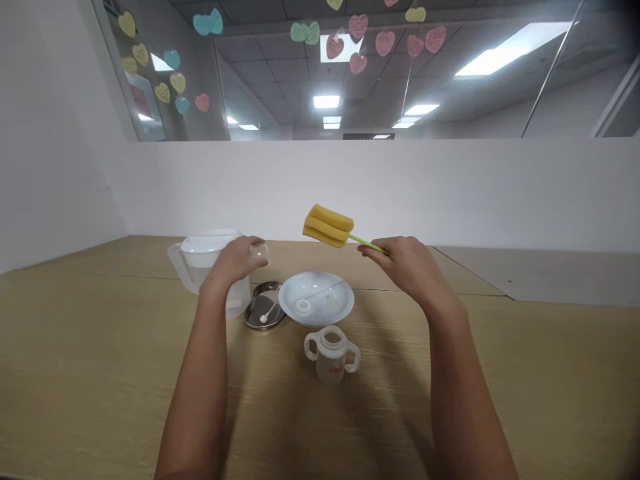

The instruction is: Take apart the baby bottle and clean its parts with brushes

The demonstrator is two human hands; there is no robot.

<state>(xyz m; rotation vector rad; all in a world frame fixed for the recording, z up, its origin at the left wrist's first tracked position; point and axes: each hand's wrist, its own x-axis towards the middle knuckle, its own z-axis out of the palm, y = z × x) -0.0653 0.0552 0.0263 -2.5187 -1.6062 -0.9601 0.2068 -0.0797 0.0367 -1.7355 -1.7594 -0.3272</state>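
Note:
My right hand (407, 263) is closed on the thin green handle of a sponge bottle brush (327, 227), its yellow head pointing left above the table. Between the fingers of my left hand (236, 259) is a small clear cap (261, 253), partly hidden by the fingers. A white bowl (345, 308) below holds water, a white ring (303, 307) and a pale piece too faint to name. Nearer to me, a translucent two-handled baby cup (331, 360) stands upright with its top uncovered.
Behind my left hand stands a translucent pitcher (200, 257) with a handle. Beside it lies a round metal tray (256, 320) holding a thin straw with a white end (264, 319). A white wall (390, 193) and a window with heart-shaped notes (358, 27) rise behind the table.

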